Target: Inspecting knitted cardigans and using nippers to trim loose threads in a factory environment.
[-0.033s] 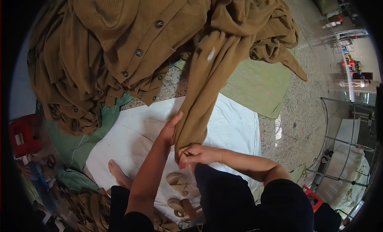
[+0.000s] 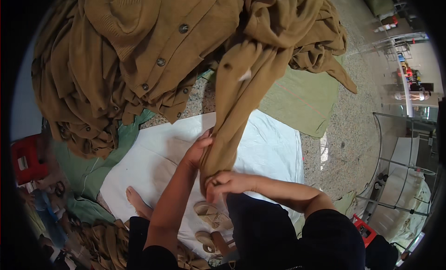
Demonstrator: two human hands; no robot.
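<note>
A brown knitted cardigan (image 2: 239,103) hangs stretched from the heap at the top down towards my lap. Near its upper part a dark button and a small white patch (image 2: 245,75) show. My right hand (image 2: 228,182) is closed round the garment's lower end, its fingers bunched in the knit. Higher up, my left hand (image 2: 200,149) grips the cloth's left edge, thumb on top and its other fingers partly hidden. Left of this piece lies a big pile of brown cardigans (image 2: 83,70) with dark buttons.
More brown knitwear (image 2: 320,42) is heaped at the upper right. A white sheet (image 2: 153,154) and a green sheet (image 2: 302,100) cover the speckled floor. Beige sandals (image 2: 211,214) sit by my feet. A red stool (image 2: 29,158) stands left; a metal rack (image 2: 395,163), right.
The stretched cardigan has shifted slightly left and down, and a dark button has come into sight on it. My right hand has moved a little left and down with the cloth.
</note>
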